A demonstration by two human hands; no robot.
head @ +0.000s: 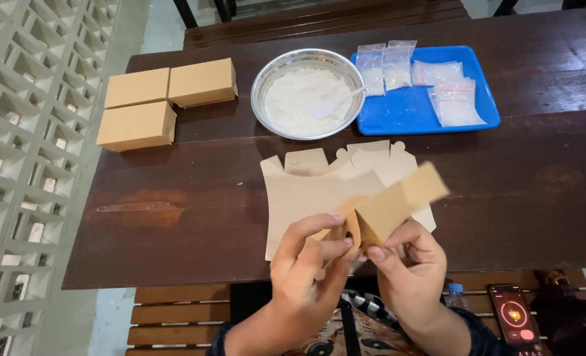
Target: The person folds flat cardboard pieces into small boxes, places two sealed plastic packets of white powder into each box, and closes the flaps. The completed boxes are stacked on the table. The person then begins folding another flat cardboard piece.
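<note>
Cardboard is what I have between both hands: a small brown box (pixel 398 204), half-formed and blurred, angled up and away to the right from my grip. My left hand (pixel 309 260) pinches its near end, thumb and fingers pressed together on a tuck flap that stands unclosed. My right hand (pixel 408 260) cups the box from below and the right, thumb on the near lower edge, fingers curled under it. Both wrists are bent inward, so the hands nearly meet over the table's near edge.

By my judgement, this box has its body squared up but its near end is not yet shut.

Just beyond the grip lies a stack of flat brown cardboard box blanks (pixel 306 198), tabs pointing away, so more remain to fold. Farther off and to the left sit three closed brown cardboard boxes (pixel 164 102), which I take as finished ones. Straight ahead, farther still, stands a round metal bowl of white powder (pixel 306 95) with a white plastic spoon (pixel 336 103) in it; right of that a blue plastic tray (pixel 405 112) holds small clear bags of white powder (pixel 454 99). Everything rests on the dark wooden table (pixel 537 184).
</note>
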